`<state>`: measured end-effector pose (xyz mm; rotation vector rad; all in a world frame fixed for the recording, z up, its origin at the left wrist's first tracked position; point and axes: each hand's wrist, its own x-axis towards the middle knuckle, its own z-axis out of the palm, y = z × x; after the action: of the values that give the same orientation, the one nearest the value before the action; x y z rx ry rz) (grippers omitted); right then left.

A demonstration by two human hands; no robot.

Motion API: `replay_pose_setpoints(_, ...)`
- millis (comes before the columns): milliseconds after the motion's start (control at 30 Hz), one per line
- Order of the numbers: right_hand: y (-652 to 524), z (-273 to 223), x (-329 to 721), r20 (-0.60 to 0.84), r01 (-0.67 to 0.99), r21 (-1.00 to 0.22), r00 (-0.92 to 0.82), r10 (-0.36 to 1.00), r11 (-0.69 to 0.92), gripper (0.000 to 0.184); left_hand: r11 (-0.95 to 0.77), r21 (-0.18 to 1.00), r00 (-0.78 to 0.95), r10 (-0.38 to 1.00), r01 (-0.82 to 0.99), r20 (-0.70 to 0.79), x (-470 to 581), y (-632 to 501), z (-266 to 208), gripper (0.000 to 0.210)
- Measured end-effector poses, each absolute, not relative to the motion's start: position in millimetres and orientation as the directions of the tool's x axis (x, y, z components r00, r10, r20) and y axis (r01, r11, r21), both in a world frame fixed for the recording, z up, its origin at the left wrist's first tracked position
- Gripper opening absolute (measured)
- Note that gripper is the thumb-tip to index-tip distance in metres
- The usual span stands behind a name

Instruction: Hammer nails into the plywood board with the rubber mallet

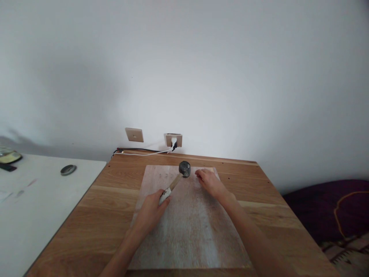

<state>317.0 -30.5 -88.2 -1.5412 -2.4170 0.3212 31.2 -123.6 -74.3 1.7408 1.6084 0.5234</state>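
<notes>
Far left: white desk (43,219), a dark ring-shaped object (68,169) near its far side, other items at the frame edge, too cut off to name. Its right edge meets the left edge of my wooden desk (106,211). Wide strip of wood grain from that edge to the board (187,234), room for my left elbow. Wall plate (134,135) above the desk's back left; cables (144,152) run along the back edge to the socket (179,141), behind the board's far edge.

My left hand (157,204) is over the board's left half, wrapped round the pale lower handle of a mallet (175,181). Handle slants up and away to the right; dark head overlaps the board's far edge in view, can't tell if it touches. Gap between head and my right hand (210,182), which is at the board's far right corner, fingers curled together; can't tell if they pinch anything. Right of the board, another wide wood strip to the desk's right edge, then purple fabric (314,207) beyond.
</notes>
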Motion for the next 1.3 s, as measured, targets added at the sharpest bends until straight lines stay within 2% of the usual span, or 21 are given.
replay_pose_setpoints(200, -29, -91, 313, 0.093, 0.862, -0.302, -0.399, 0.912, 0.407, 0.023, 0.021, 0.716, 0.147, 0.974, 0.698, -0.171, 32, -123, -75, 0.026)
replay_pose_setpoints(367, -28, -97, 313, 0.13, 0.86, -0.354, -0.344, 0.93, 0.368, 0.012, -0.014, 0.723, 0.177, 0.973, 0.69, -0.15, 41, -119, -70, 0.023)
replay_pose_setpoints(533, -39, -98, 331, 0.208, 0.835, -0.443, -0.257, 0.944, 0.326, 0.037, -0.081, 0.71, 0.244, 0.961, 0.7, -0.132, 58, -110, -60, 0.024)
replay_pose_setpoints(600, -46, -97, 341, 0.235, 0.827, -0.465, -0.228, 0.945, 0.315, 0.04, -0.102, 0.704, 0.278, 0.95, 0.703, -0.14, 63, -106, -58, 0.024)
replay_pose_setpoints(733, -68, -92, 343, 0.276, 0.816, -0.482, -0.205, 0.939, 0.32, 0.022, -0.108, 0.722, 0.287, 0.949, 0.683, -0.13, 61, -102, -54, 0.028)
replay_pose_setpoints(833, -92, -87, 313, 0.284, 0.786, -0.474, -0.289, 0.914, 0.396, 0.017, -0.097, 0.733, 0.226, 0.971, 0.673, -0.079, 50, -100, -50, 0.031)
replay_pose_setpoints(900, -106, -83, 279, 0.278, 0.716, -0.415, -0.488, 0.828, 0.561, 0.019, -0.088, 0.726, 0.172, 0.984, 0.682, -0.043, 41, -99, -48, 0.033)
replay_pose_setpoints(967, -113, -79, 244, 0.268, 0.638, -0.271, -0.669, 0.694, 0.72, 0.021, -0.063, 0.719, 0.115, 0.993, 0.692, -0.024, 30, -99, -48, 0.034)
replay_pose_setpoints(1067, -113, -75, 202, 0.21, 0.543, -0.086, -0.81, 0.548, 0.835, 0.015, -0.019, 0.713, 0.047, 0.999, 0.7, -0.019, 16, -103, -51, 0.038)
replay_pose_setpoints(1133, -108, -75, 187, 0.152, 0.503, -0.045, -0.85, 0.504, 0.863, 0.012, -0.006, 0.714, 0.027, 0.999, 0.7, -0.018, 9, -108, -54, 0.041)
replay_pose_setpoints(1200, -102, -77, 185, 0.162, 0.517, -0.149, -0.828, 0.537, 0.843, 0.012, 0.006, 0.719, 0.01, 1.0, 0.695, -0.018, 5, -113, -56, 0.041)
replay_pose_setpoints(1300, -86, -82, 210, 0.228, 0.584, -0.406, -0.681, 0.696, 0.704, 0.017, 0.023, 0.726, -0.002, 1.0, 0.687, -0.03, 4, -118, -59, 0.041)
